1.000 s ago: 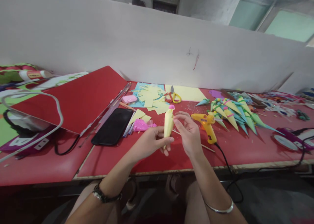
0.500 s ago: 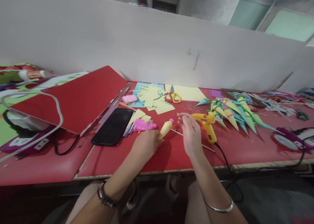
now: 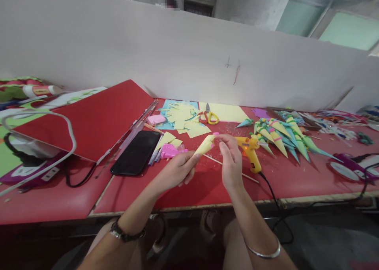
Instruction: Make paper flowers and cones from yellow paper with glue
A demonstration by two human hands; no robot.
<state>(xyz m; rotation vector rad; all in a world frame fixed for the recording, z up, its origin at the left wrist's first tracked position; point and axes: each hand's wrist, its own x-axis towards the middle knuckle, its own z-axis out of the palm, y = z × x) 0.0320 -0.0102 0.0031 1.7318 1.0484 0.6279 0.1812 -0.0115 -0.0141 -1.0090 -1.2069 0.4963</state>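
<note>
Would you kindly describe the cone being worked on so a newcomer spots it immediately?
Find the red table; above its middle is the person's left hand. It grips a pale yellow cone, the only one held; the other cones lie to the right.

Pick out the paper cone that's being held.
The yellow cone in the left hand, wide end toward the right hand. The other cones lie on the red table farther right, most in a pile.

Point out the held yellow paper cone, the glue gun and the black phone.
Yellow paper cone (image 3: 204, 145): head view, middle of its visible side.
Glue gun (image 3: 251, 154): head view, upper part of its handle.
Black phone (image 3: 136, 152): head view, middle of its dark face.
</note>
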